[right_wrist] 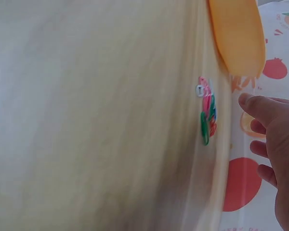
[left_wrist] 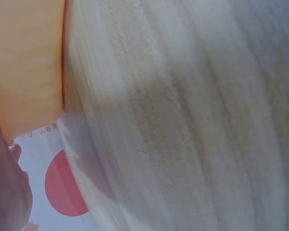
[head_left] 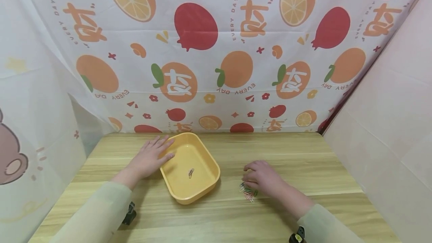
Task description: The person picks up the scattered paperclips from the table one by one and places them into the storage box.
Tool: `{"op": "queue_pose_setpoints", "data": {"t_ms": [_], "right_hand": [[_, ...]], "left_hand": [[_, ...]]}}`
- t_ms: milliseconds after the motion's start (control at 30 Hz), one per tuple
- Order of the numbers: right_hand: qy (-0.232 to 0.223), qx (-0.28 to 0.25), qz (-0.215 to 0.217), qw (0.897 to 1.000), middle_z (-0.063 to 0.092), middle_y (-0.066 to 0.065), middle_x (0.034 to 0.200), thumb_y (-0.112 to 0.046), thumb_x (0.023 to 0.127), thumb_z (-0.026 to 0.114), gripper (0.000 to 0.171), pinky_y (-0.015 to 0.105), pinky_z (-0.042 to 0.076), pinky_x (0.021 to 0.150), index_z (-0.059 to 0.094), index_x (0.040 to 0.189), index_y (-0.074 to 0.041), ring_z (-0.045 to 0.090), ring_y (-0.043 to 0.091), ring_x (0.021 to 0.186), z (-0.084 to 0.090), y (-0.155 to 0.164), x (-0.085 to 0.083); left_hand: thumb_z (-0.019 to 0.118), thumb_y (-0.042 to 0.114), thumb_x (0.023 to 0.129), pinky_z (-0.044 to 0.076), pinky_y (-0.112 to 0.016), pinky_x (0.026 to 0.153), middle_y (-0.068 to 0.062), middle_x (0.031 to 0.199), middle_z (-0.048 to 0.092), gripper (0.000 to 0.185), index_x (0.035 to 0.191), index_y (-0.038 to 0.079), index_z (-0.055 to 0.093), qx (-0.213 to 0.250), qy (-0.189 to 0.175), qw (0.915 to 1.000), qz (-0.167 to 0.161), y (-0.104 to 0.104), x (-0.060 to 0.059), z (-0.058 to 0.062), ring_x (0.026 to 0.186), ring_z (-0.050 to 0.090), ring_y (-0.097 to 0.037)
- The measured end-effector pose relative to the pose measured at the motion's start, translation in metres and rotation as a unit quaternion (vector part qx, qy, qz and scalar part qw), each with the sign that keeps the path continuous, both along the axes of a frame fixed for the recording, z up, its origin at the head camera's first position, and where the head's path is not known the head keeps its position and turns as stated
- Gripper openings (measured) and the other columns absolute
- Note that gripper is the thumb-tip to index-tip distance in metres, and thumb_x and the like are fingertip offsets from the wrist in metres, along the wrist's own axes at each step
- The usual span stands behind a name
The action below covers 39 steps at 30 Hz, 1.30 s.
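A yellow plastic tray (head_left: 206, 158) sits on the wooden table (head_left: 297, 149), with one paper clip (head_left: 191, 173) lying in it. My left hand (head_left: 152, 157) lies flat beside the tray's left rim, its fingers straight and touching the rim. A small pile of coloured paper clips (head_left: 248, 193) lies to the right of the tray. My right hand (head_left: 261, 177) hovers over that pile with its fingers curled down toward the clips. In the right wrist view the pile of clips (right_wrist: 207, 115) lies apart from the fingertips (right_wrist: 248, 102), and the tray (right_wrist: 238, 33) shows at the top.
A fruit-patterned cloth (head_left: 216, 48) hangs behind the table, and plain cloth walls close in the left and right sides. In the left wrist view only the tray's wall (left_wrist: 26, 67) and bare tabletop (left_wrist: 183, 120) show.
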State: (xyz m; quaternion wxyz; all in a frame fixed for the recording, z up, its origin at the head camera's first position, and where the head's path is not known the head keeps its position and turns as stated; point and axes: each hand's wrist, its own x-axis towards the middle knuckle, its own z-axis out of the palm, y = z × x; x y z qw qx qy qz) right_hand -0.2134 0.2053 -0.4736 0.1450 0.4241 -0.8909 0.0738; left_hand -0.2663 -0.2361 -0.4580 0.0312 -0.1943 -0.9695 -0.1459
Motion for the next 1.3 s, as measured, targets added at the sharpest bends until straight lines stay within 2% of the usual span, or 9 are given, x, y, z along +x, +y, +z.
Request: {"op": "queue_pose_setpoints", "data": {"t_ms": [167,400,733,1067,1300], "right_hand": [[-0.011,-0.006,-0.008,1.0,0.069,0.003,0.115,-0.03,0.085,0.078,0.011,0.048,0.046,0.1,0.079,0.093,-0.023,0.06,0.023,0.11,-0.003,0.006,0.005],[-0.05,0.011,-0.048,0.998,0.067,0.001,0.12,-0.034,0.088,0.075,0.015,0.048,0.043,0.105,0.078,0.098,-0.024,0.059,0.023,0.115,-0.007,0.009,0.008],[-0.086,-0.014,-0.09,0.992,0.066,0.003,0.123,-0.03,0.089,0.074,0.015,0.05,0.041,0.106,0.078,0.102,-0.023,0.057,0.024,0.118,-0.014,0.014,0.008],[-0.104,-0.026,-0.114,0.988,0.067,0.003,0.122,-0.028,0.089,0.075,0.015,0.056,0.042,0.104,0.078,0.103,-0.022,0.058,0.027,0.117,-0.014,0.012,0.008],[-0.117,-0.027,-0.113,0.986,0.066,0.003,0.121,-0.027,0.091,0.073,0.016,0.054,0.043,0.102,0.077,0.106,-0.022,0.057,0.027,0.117,-0.015,0.011,0.005]], "left_hand": [[0.046,0.052,0.102,0.003,-0.062,0.118,-0.011,0.164,0.019,0.065,0.157,0.021,0.031,0.001,0.0,1.0,0.0,0.0,0.0,-0.001,0.149,0.01,-0.044],[0.045,0.052,0.102,0.003,-0.062,0.118,-0.011,0.164,0.019,0.065,0.157,0.022,0.031,-0.001,0.002,1.0,0.001,0.0,-0.002,-0.003,0.149,0.011,-0.044],[0.045,0.053,0.102,0.003,-0.063,0.118,-0.011,0.164,0.02,0.065,0.157,0.022,0.031,-0.001,0.004,1.0,0.001,-0.001,-0.002,-0.004,0.148,0.012,-0.044],[0.046,0.051,0.102,0.004,-0.062,0.118,-0.011,0.164,0.02,0.065,0.157,0.021,0.031,-0.001,-0.002,1.0,0.007,-0.001,0.001,-0.003,0.148,0.011,-0.044],[0.043,0.057,0.101,0.004,-0.063,0.118,-0.011,0.163,0.021,0.067,0.157,0.022,0.032,-0.002,0.002,1.0,0.003,-0.001,0.001,-0.003,0.148,0.012,-0.044]]}}
